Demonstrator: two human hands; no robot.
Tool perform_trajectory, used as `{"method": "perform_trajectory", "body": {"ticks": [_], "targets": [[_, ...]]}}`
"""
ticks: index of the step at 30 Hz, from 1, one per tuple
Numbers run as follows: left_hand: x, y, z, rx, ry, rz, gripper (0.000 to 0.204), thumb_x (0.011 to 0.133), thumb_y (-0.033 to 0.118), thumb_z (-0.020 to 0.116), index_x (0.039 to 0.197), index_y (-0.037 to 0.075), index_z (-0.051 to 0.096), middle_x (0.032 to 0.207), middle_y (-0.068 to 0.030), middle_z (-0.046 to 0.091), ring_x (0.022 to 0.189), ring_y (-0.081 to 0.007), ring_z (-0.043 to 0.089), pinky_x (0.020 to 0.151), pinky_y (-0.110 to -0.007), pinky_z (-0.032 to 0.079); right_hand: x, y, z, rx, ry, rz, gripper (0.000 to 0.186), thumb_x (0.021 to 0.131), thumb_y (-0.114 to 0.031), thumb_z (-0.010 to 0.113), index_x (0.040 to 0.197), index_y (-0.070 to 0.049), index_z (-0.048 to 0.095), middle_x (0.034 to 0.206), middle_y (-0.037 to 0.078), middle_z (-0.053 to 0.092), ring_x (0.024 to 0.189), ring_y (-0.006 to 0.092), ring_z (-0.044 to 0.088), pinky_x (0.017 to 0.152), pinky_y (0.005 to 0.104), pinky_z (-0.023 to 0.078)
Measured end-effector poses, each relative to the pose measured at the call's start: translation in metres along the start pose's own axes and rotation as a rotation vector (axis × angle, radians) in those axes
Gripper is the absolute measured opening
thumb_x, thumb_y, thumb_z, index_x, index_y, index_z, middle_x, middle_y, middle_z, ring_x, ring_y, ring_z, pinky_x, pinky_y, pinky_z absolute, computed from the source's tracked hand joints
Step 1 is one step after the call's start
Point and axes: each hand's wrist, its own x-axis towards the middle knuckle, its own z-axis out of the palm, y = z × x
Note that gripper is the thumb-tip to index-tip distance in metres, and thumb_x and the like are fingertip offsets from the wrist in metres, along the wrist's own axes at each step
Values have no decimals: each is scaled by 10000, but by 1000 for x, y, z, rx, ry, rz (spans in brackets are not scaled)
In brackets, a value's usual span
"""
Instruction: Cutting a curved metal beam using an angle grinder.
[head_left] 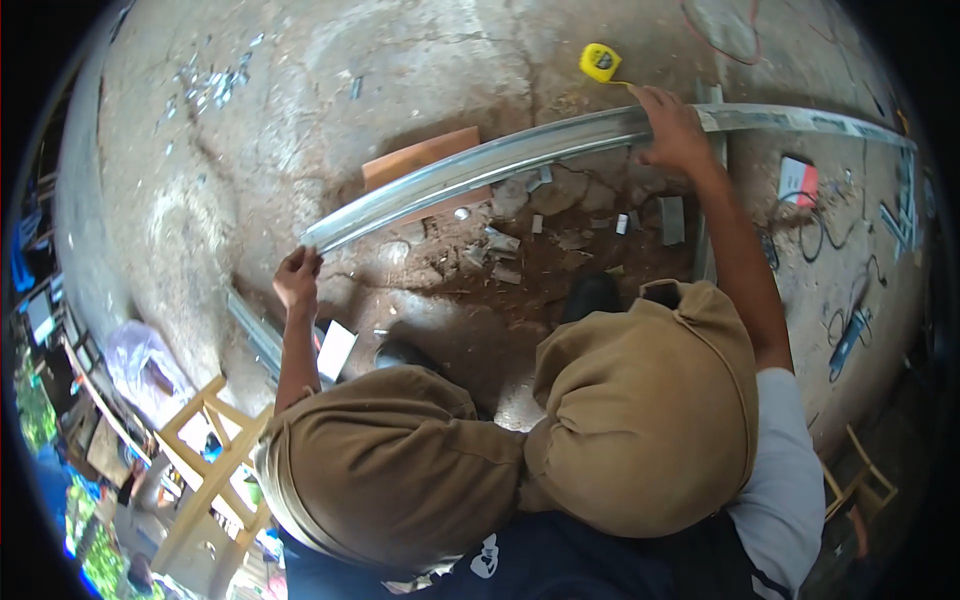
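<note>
A long galvanized metal channel (480, 165) stretches across in front of me, its left end nearer to me than its middle. At that left end my left hand (297, 279) is closed, the fingertips pinched against the metal. Farther right, my right hand (678, 130) straddles the channel, thumb on the near side and fingers over the far side. Just beyond those fingers a yellow tape measure (600, 63) lies on the floor, with a short bit of yellow blade running toward my fingertips. A flat orange-brown piece (420, 157) rests under the channel.
Metal offcuts (503, 242) and rubble lie between my feet and the channel. A red-and-white box (798, 181), dark cables (822, 240) and a blue tool (848, 340) are at the right. Wooden furniture (205, 490) stands at the lower left, near a clear plastic bag (145, 360).
</note>
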Motion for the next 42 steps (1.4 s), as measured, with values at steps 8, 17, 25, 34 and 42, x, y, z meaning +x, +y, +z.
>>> {"method": "perform_trajectory", "body": {"ticks": [8,17,25,34,42], "targets": [[6,-22,-27,-132,4,27,271,852,77,668,1057,-83,590,831,-90,629,667,-119,590,606,-230,513,-111,24,30,-149,-101,831,800,696,-378,747,1252,52,366,1223,282,485,1140,432,471,938,464,413],[11,-12,-18,-165,-41,3,202,857,55,654,1012,-61,596,750,-70,613,597,-103,541,536,-222,453,-204,26,-5,157,-392,927,705,738,-325,721,1222,86,415,1052,298,579,1025,445,558,852,486,465],[15,-16,-21,-195,-46,-46,203,858,74,660,1018,-38,605,762,-47,607,593,-91,544,510,-202,432,-105,12,-16,351,-43,404,641,758,-297,714,1230,58,464,1179,258,521,1094,391,520,926,442,429],[6,-9,-19,-137,-48,-27,226,884,88,626,1067,-43,605,801,-51,627,616,-88,571,549,-200,483,-8,28,22,300,-108,190,478,741,-192,708,1179,-47,586,1120,170,550,1039,329,544,901,386,439],[10,-10,-21,-193,-57,-73,212,858,48,651,1042,-39,591,819,-51,615,644,-100,580,595,-208,514,-4,57,30,219,-83,-64,439,788,-356,676,1206,-248,600,1286,66,525,1154,258,513,998,458,365]]}}
